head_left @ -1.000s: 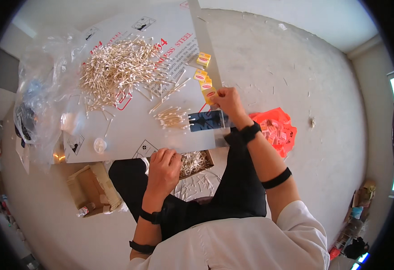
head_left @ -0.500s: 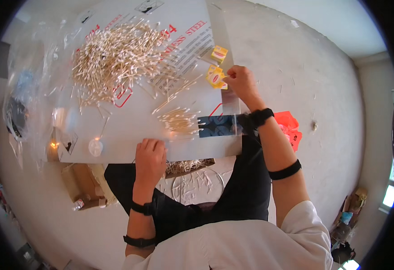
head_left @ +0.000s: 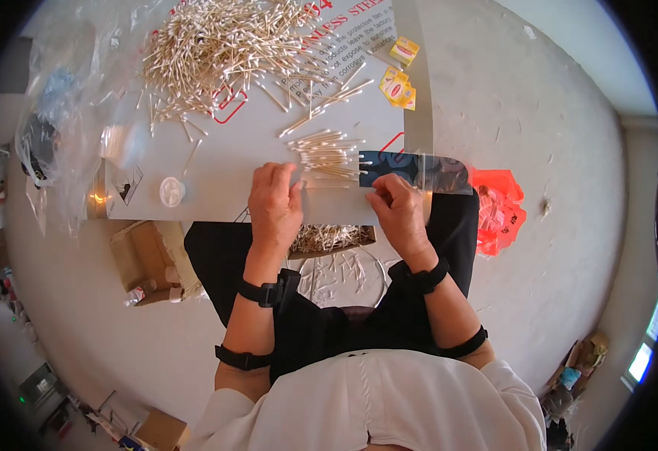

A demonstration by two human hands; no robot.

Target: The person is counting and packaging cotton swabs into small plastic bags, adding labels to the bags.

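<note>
Near the front edge of the white board (head_left: 216, 161), both hands worked at a clear plastic sleeve (head_left: 411, 169) lying flat beside a small neat bundle of cotton swabs (head_left: 325, 155). The left hand (head_left: 275, 203) lay palm-down with its fingers curled onto the sleeve's mouth, just below the bundle; the right hand (head_left: 398, 210) pinched the sleeve's near edge between thumb and fingers. Whether either hand also held any swabs could not be told.

Judging by this, the step in hand was opening or steadying the sleeve so the bundle could be slid in. The next move would call for keeping the mouth apart with one hand while the other gathered the swabs squarely, tips aligned, and fed them lengthwise.

Farther back on the board lay a large loose heap of swabs (head_left: 216, 45), with strays scattered between it and the bundle. Yellow labels (head_left: 398, 84) sat near the board's right edge, a small white cap (head_left: 172, 191) near its front left. The sleeve overhung the board's right edge, above an orange bag (head_left: 498, 207) on the floor, so a careless tug might pull it off. Left of the board hung crumpled clear plastic (head_left: 58, 120). Open board remained between the cap and the left hand.
</note>
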